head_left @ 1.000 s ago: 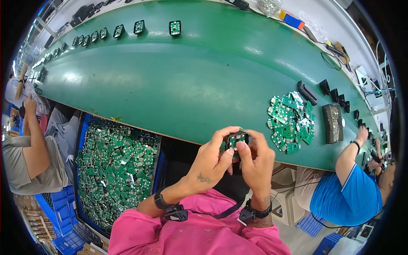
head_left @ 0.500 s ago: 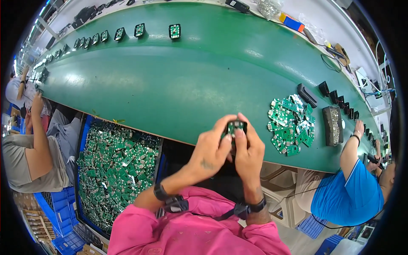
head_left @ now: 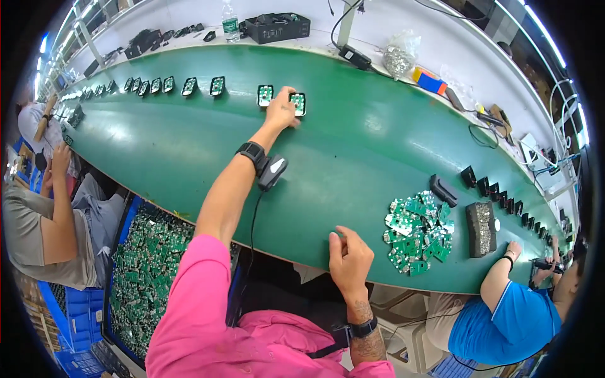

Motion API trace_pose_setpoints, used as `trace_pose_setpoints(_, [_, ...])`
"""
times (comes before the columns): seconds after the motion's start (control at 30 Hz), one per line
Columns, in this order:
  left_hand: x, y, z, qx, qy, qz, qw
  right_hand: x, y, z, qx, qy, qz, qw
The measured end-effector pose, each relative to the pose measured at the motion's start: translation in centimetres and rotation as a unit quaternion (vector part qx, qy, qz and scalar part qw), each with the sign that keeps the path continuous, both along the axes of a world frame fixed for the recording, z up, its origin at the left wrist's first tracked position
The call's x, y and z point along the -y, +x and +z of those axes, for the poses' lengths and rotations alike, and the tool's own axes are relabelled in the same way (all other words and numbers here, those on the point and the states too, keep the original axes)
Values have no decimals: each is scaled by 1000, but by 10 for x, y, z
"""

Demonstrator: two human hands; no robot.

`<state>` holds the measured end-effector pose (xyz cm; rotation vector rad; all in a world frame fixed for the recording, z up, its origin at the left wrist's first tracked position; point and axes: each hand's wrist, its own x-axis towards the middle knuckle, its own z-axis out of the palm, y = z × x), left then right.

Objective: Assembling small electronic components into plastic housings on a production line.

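My left hand reaches far across the green table, its fingers closed on a small black housing with a green circuit board inside. This piece stands beside another black housing with a board, at the near end of a row running left. My right hand rests near the table's front edge, loosely curled with thumb and forefinger apart and nothing in it. To its right lies a loose pile of green circuit boards. The undersides of the left fingers are partly hidden.
A dark block holding small metal parts and a black curved piece lie by the pile. Black housings line the right side. A blue-edged bin of boards stands left. Co-workers sit on both sides; a bottle stands on the shelf.
Both hands were together holding the housing over the table's front edge. The left hand has carried it forward to the row; the right hand has let go and moved slightly down. The view has tilted up.
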<state>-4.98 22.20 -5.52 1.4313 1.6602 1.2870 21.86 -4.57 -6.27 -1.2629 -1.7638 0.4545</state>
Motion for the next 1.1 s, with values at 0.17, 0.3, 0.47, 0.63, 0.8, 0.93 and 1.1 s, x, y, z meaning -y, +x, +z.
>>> trace_pose_setpoints(0.17, [9,-24,-12,-167,22,37,985,-15,25,42,-33,-211,177,961])
trace_pose_setpoints(0.3, [41,-33,-11,-296,237,112,919,-83,104,100,85,-91,-41,991])
trace_pose_setpoints(0.47, [188,50,25,-52,44,-98,993,-242,310,61,370,28,-237,898])
trace_pose_setpoints(0.63, [302,73,24,-43,31,-91,994,-289,316,54,423,-147,-215,868])
trace_pose_setpoints(0.8, [337,114,33,164,-16,-67,984,-242,275,95,341,-159,-222,900])
trace_pose_setpoints(0.93, [328,160,35,237,49,-137,961,-100,140,142,212,-148,72,963])
trace_pose_setpoints(1.1, [315,185,19,382,-12,-190,904,-2,94,115,163,-106,293,936])
